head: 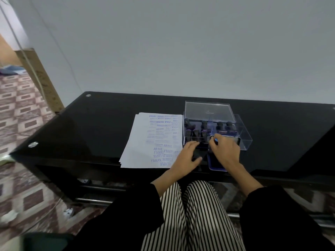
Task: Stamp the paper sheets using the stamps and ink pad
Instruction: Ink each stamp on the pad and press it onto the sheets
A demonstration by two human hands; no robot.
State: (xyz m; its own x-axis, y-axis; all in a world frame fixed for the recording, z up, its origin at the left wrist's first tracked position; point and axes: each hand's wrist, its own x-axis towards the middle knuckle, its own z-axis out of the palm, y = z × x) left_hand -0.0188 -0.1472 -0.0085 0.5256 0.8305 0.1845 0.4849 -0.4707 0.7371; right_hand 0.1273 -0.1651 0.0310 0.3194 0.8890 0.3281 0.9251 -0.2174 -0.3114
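A stack of white paper sheets [145, 142] lies on the black glass table [90, 127], its top sheet covered with blue stamp prints. To its right stands a clear plastic box [243, 134] holding several dark-handled stamps [204, 125]. The blue ink pad [215, 166] sits open in front of the box, its lid [239, 140] raised behind my right hand. My right hand [224, 151] hovers over the pad, fingers closed on a small stamp [216, 141] with a blue tip. My left hand [188, 154] rests with fingers apart beside the paper's right edge, against the box front.
The box's clear lid [208, 111] leans up at the back. A grey wall runs right behind the table. My striped-trousered knees [195, 205] press against the table's front edge. Patterned floor and a cable [54, 205] lie to the left.
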